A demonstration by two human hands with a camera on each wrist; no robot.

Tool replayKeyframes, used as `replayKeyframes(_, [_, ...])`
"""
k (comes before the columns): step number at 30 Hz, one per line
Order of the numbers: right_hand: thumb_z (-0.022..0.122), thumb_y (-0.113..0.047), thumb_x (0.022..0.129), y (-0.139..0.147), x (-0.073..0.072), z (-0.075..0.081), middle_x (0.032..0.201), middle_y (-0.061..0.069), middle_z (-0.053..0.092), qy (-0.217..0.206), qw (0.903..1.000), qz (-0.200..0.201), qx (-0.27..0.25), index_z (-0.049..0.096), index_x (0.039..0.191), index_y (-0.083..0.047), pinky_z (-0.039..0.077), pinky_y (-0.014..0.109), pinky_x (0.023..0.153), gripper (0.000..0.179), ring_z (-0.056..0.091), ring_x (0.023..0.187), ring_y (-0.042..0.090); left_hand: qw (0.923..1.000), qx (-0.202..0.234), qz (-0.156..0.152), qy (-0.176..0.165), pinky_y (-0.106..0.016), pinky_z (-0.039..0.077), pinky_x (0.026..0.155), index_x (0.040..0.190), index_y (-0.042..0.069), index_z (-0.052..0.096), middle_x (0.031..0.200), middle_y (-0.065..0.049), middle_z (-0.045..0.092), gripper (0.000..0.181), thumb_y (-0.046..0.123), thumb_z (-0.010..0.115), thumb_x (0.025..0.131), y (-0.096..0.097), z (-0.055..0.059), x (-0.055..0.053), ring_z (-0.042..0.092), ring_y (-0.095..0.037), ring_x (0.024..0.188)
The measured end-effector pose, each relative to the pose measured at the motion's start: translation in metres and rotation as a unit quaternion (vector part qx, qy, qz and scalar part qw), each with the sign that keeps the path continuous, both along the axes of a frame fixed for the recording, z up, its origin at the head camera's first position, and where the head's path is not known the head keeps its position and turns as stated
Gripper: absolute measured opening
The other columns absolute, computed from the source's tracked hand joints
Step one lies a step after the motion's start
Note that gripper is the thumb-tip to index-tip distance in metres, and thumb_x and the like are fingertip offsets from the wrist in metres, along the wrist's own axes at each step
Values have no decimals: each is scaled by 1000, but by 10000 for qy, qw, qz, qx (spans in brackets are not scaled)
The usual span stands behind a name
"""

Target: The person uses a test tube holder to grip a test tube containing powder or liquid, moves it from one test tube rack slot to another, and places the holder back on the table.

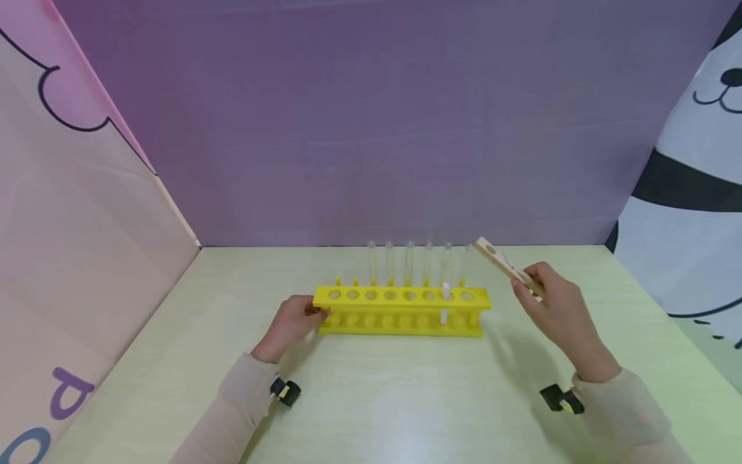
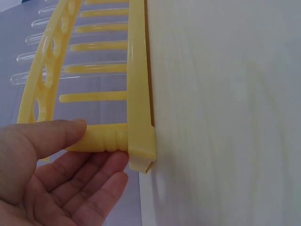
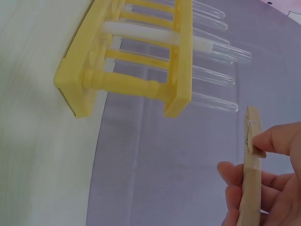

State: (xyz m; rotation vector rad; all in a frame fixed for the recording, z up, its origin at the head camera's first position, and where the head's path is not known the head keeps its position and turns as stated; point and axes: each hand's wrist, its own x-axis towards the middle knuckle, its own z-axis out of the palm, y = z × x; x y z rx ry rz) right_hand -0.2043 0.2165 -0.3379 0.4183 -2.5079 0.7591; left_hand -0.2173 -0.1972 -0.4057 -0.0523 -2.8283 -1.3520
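A yellow test tube rack [image 1: 400,305] stands on the table. My left hand [image 1: 292,325] grips its left end post [image 2: 106,137], thumb on one side and fingers below. In the rack's right part, one test tube with white contents [image 1: 445,293] stands upright through a hole. Clear test tubes [image 1: 409,261] sit upside down on the pegs behind. To the right of the rack, my right hand [image 1: 559,316] holds a wooden test tube holder [image 1: 501,263] in the air. In the right wrist view, the thumb presses its short arm near the wire spring [image 3: 248,132].
The pale table [image 1: 382,393] reaches back to a purple cloth wall [image 1: 371,129]. Two pegs at the rack's left, such as this bare peg [image 2: 94,96], carry no tube. Printed cloth panels stand at the left and right sides.
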Motion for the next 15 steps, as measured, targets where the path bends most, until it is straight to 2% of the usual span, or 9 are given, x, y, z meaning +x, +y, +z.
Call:
replayKeyframes(7, [64, -8, 87, 2, -4, -2, 73, 12, 57, 198, 9997, -40, 159, 57, 97, 3, 31, 32, 55, 17, 41, 65, 23, 10000, 17, -14, 19, -27, 48, 63, 100, 1, 69, 86, -4, 68, 18, 11, 67, 86, 0, -1, 0, 55, -14, 70])
replayKeyframes(15, [66, -5, 85, 5, -10, -8, 72, 13, 58, 300, 9994, -31, 162, 57, 97, 5, 30, 34, 57, 17, 44, 67, 28, 10000, 9, 22, -90, -27, 48, 63, 103, 2, 69, 89, -5, 69, 20, 12, 67, 86, 1, 1, 1, 55, -14, 71])
